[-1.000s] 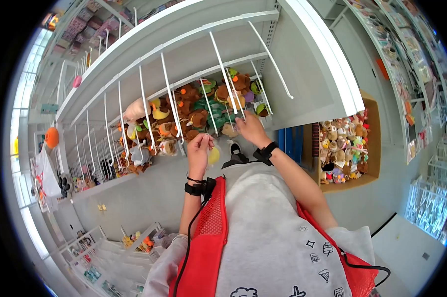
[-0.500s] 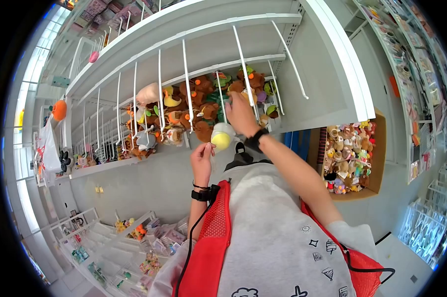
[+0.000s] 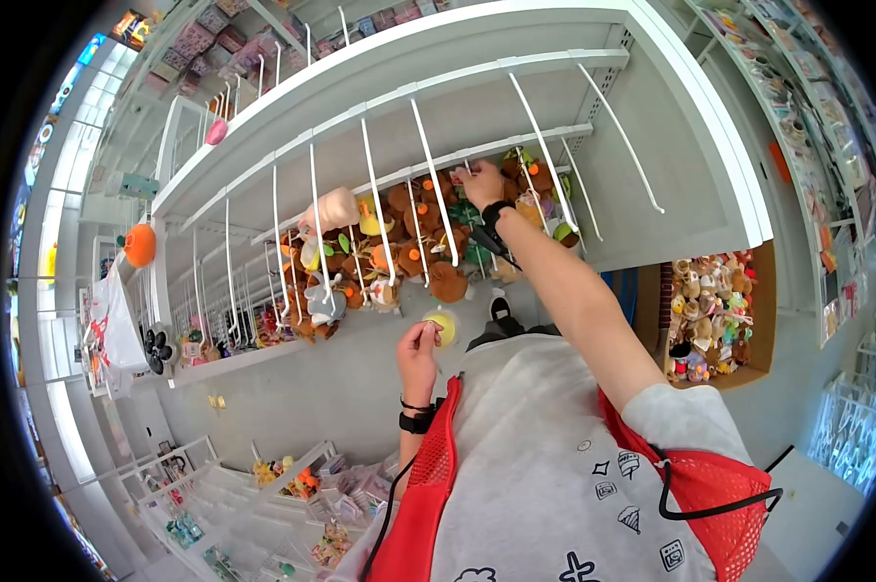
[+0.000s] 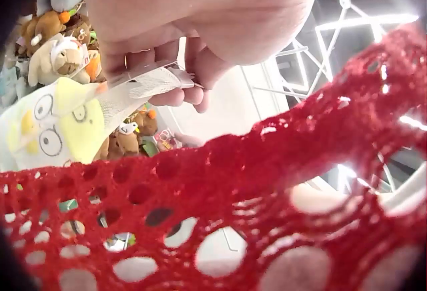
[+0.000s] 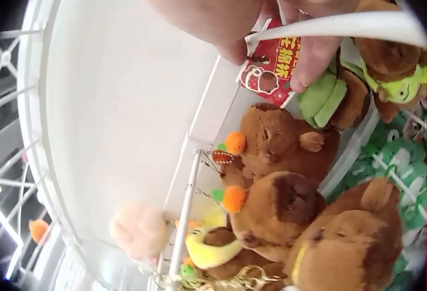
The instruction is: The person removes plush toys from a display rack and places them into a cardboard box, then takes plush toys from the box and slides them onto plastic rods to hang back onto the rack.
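— Look at the left hand (image 3: 419,361). Open or closed?
— Closed, with fingers pinching the gathered neck of a clear bag (image 4: 133,94).
— Holding what inside?
— A yellow toy (image 4: 70,117) with round outlined eyes. Held below the rack, well apart from the right hand (image 3: 483,184).
— And over there, gripping anything?
— Yes, gripping a red card (image 5: 267,81) between thumb and fingers, up among the white hooks (image 3: 427,158).
— Close to what?
— To brown plushes (image 5: 287,134), some with orange balls on top, and to green plushes (image 5: 373,164) beside them.
— See anything farther off?
— A cardboard box (image 3: 769,310) full of plushes to the right; an orange pumpkin (image 3: 139,245) to the left.
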{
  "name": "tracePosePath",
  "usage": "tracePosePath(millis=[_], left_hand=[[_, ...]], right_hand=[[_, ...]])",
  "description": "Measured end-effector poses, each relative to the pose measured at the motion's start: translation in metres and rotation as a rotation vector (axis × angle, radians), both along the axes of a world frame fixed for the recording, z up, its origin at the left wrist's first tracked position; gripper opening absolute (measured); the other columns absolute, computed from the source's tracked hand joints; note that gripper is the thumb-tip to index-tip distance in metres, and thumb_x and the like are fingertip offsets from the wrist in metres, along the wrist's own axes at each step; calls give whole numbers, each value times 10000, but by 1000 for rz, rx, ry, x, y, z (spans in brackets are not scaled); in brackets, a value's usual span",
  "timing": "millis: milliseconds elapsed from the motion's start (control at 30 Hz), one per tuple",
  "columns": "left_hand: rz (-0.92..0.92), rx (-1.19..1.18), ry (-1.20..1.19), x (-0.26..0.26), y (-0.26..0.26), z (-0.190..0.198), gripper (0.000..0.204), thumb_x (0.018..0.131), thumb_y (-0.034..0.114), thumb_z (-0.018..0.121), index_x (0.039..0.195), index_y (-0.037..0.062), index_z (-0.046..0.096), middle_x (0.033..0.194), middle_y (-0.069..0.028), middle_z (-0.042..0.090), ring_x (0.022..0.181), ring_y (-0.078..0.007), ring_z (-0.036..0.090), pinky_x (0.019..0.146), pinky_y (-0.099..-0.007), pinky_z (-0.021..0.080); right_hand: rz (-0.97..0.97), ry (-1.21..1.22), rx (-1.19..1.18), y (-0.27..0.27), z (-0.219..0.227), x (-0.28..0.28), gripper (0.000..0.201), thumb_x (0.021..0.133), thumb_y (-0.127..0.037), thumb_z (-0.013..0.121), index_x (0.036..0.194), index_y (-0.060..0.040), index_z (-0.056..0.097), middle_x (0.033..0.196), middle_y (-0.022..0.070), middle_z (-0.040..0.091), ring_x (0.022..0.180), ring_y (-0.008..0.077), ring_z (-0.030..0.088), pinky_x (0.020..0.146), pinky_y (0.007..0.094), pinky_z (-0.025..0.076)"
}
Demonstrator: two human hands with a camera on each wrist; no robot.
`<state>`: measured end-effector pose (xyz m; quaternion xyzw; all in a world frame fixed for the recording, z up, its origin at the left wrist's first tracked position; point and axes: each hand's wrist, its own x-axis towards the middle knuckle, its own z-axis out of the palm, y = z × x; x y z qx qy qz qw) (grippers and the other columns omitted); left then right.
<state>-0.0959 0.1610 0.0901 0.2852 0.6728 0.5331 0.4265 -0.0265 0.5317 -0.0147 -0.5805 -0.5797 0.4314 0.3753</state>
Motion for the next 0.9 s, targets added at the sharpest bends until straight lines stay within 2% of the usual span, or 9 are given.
tracePosePath(millis=[67, 133, 267, 433, 533, 600, 633, 800, 900], left_hand=[[-17, 0, 8, -14, 5, -3, 244, 1107, 168, 601, 1010, -23, 717, 862, -8, 641, 825, -103, 567, 794, -270, 456], [-34, 3, -15, -22, 13, -2, 248, 1109, 173, 602, 1014, -25, 717, 866, -12, 642, 825, -104, 566, 796, -272, 458], [-145, -11, -35, -25, 32, 3, 255, 1110, 176, 602, 1012, -32, 713, 868, -14, 645, 825, -105, 568, 792, -272, 459], [-293, -13, -29, -21, 49, 4, 269, 1110, 185, 606, 1017, -43, 713, 872, -18, 657, 823, -104, 578, 789, -269, 465], [-329, -19, -19, -20, 52, 2, 277, 1110, 190, 612, 1014, -45, 720, 867, -16, 660, 819, -102, 583, 782, -266, 467], [-364, -31, 9, -16, 49, 4, 281, 1110, 194, 614, 1008, -45, 720, 863, -14, 659, 815, -102, 584, 779, -265, 467], [-355, -42, 49, -13, 50, 3, 285, 1111, 198, 616, 1002, -44, 720, 859, -12, 659, 811, -102, 585, 776, -264, 467], [-461, 15, 36, 7, 42, -1, 291, 1110, 212, 621, 983, -35, 709, 854, -8, 648, 799, -102, 578, 765, -259, 455], [-559, 19, 38, 24, 38, 0, 285, 1109, 207, 620, 984, -35, 703, 858, -8, 644, 800, -104, 577, 761, -260, 453]], right_hand=[[-19, -166, -17, -28, 23, 15, 366, 852, -320, 822, 972, 15, 734, 918, 259, 760, 925, 463, 734, 833, 521, 585], [45, -253, 67, -52, 29, 33, 364, 834, -294, 835, 867, 47, 709, 876, 284, 740, 884, 474, 732, 798, 531, 590], [258, -329, -51, -106, 46, 77, 356, 841, -240, 837, 860, 92, 709, 844, 323, 718, 856, 483, 728, 771, 526, 594], [326, -400, -113, -173, 59, 113, 307, 828, -230, 826, 840, 65, 739, 810, 289, 724, 858, 468, 724, 814, 524, 593], [263, -277, -152, -198, 79, 132, 265, 817, -231, 816, 814, 28, 761, 831, 251, 742, 842, 448, 724, 823, 512, 592], [361, -151, -165, -216, 77, 156, 273, 827, -260, 797, 756, 1, 766, 800, 222, 739, 809, 429, 719, 801, 503, 583], [364, -350, -155, -224, 92, 166, 323, 832, -301, 778, 718, 1, 761, 766, 213, 731, 794, 411, 722, 799, 506, 577], [144, -439, -231, -257, 113, 285, 375, 826, -353, 765, 761, 15, 761, 748, 219, 729, 721, 425, 716, 728, 487, 596], [-281, -298, -332, -279, 151, 366, 364, 882, -336, 772, 893, 27, 764, 714, 186, 733, 698, 366, 746, 685, 437, 602]])
